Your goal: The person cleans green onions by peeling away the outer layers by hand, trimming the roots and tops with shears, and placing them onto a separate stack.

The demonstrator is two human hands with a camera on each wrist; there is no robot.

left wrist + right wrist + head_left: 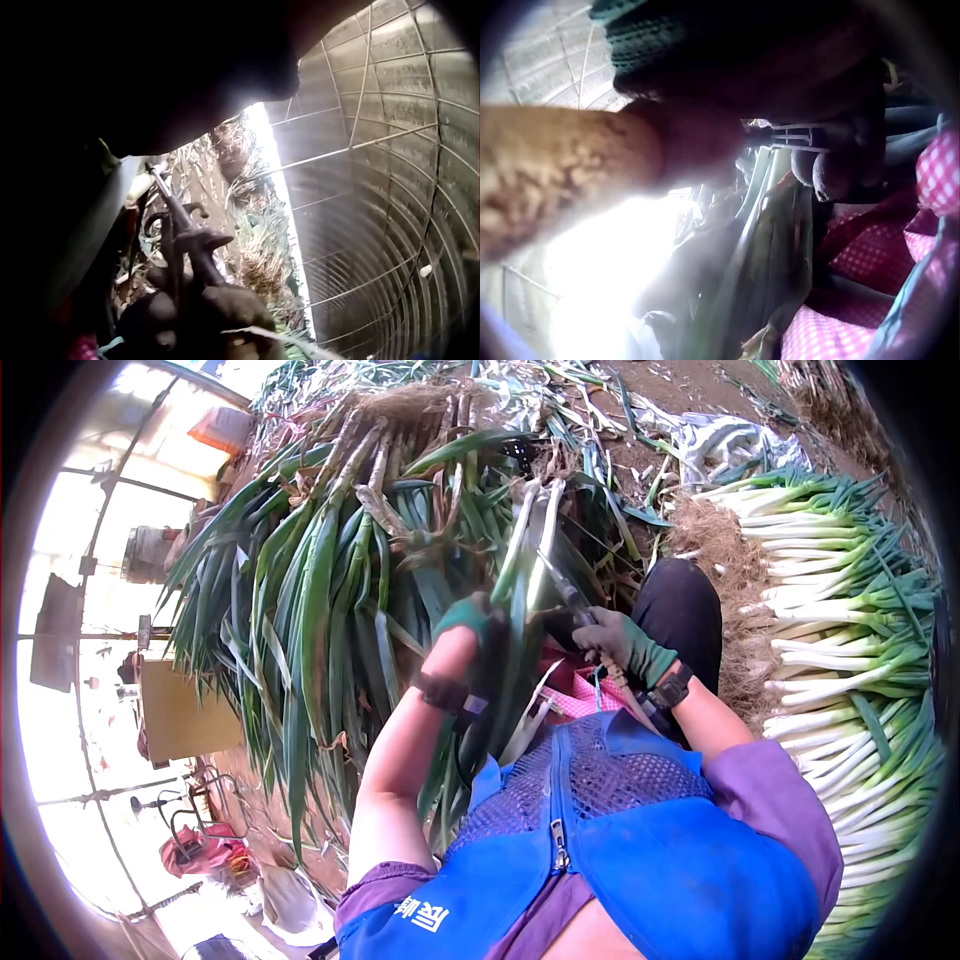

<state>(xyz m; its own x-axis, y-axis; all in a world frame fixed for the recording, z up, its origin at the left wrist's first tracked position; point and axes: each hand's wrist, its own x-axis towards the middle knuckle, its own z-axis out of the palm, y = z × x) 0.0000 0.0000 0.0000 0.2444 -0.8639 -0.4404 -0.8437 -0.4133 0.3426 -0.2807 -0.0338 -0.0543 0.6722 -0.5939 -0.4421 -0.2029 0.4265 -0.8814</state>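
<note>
The left hand (468,625), in a green-cuffed glove, grips leeks (540,545) low on their pale stalks, root ends pointing away from the body; its fingers are blurred. Beside it the right hand (622,642), in a dark glove, is curled round a gun-like tool (568,588) with a thin nozzle aimed at the stalks. In the left wrist view the tool (196,244) shows a hook-shaped part above gloved fingers (236,311). The right wrist view has leek leaves (761,225) hanging beside gloved fingers (821,174); a thick tan cylinder (555,169) blurs the foreground.
A big heap of untrimmed leeks (310,580) lies at the left. White-stalked leeks (820,630) lie in a long row at the right, roots inward. A pale cloth (725,445) is at the upper right, and a pink checked cloth (575,692) is near the lap.
</note>
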